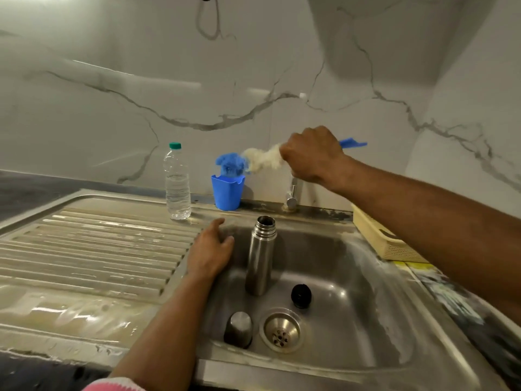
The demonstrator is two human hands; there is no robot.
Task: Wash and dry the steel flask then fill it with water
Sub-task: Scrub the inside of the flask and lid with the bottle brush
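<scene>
Steel flask (260,256), uncapped, is stood upright in the sink (363,314). Beside it, the left hand (210,251) is rested flat on the rim; above it, a bottle brush (263,159) is gripped by the right hand (311,155).

Obscured and indistinct regions.
Right hand (311,155) hides the motion-blurred bottle brush (263,159) handle and tap (291,197) spout; right forearm covers part of the yellow basket (377,238).

One steel flask (260,255), one steel cup (238,329) and one black stopper (301,295) are sitting in one sink (366,328); one water bottle (177,183) and one blue holder (227,191) are standing behind.
</scene>
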